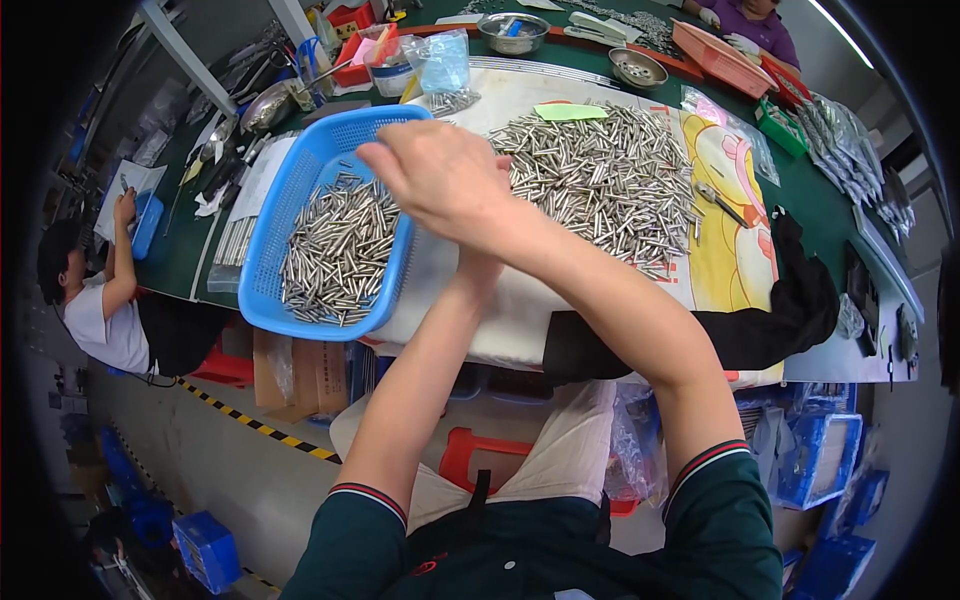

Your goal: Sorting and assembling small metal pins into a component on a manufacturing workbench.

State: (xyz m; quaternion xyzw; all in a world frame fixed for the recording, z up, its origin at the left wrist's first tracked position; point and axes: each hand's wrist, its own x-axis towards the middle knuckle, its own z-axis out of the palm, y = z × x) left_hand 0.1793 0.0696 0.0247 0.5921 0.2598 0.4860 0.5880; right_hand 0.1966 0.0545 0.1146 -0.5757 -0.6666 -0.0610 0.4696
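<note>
A blue plastic basket (262, 260) tilts over the table's near edge and holds several short silver metal pins (335, 250). My right hand (440, 180) hovers over the basket's right rim, back of the hand up, fingers pointing left and curled down. What it holds is hidden. My left forearm rises under my right wrist, and my left hand (480, 262) is mostly covered there. A large heap of the same pins (610, 180) lies on a white cloth (520, 320) just right of my hands.
Two metal bowls (513, 32) (638, 68), an orange tray (720, 55) and a blue plastic bag (443, 60) stand at the back. A black cloth (790, 310) lies near right. One person (95, 300) sits left, another (755, 20) across the table.
</note>
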